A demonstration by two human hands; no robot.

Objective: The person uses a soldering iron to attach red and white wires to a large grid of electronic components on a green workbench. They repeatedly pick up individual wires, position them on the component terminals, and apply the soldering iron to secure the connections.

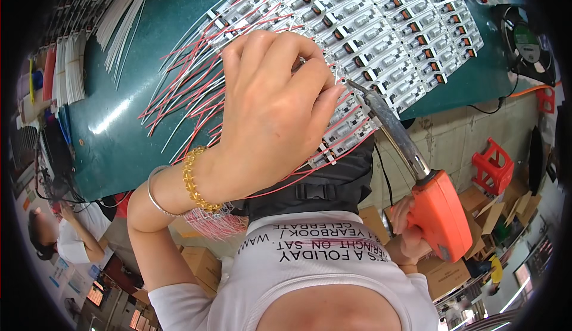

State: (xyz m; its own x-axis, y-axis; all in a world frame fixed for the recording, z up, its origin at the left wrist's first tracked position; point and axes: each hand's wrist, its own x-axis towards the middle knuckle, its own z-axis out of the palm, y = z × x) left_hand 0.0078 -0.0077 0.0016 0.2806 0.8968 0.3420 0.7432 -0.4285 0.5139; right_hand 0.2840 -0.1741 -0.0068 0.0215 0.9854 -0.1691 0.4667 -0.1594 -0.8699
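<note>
My left hand (274,93) is over the near left part of a sheet of small circuit boards (381,45). Its fingers are bent and pressed together in a pinch; what they hold is hidden behind them. Thin red and white wires (196,93) fan out to the left from beneath this hand. In my right hand (408,227) is a red-orange soldering gun (444,212), gripped by its handle. The gun's dark metal tip points up and left to the boards, just right of my left fingertips. Whether the tip touches a board or a wire, I cannot tell.
The boards lie on a green table (119,146). Bundles of white wires (125,18) are at the far left. A black fan (524,42) stands at the far right. A red stool (493,167) and cardboard boxes (444,277) are beyond the table. Another person (83,233) sits at left.
</note>
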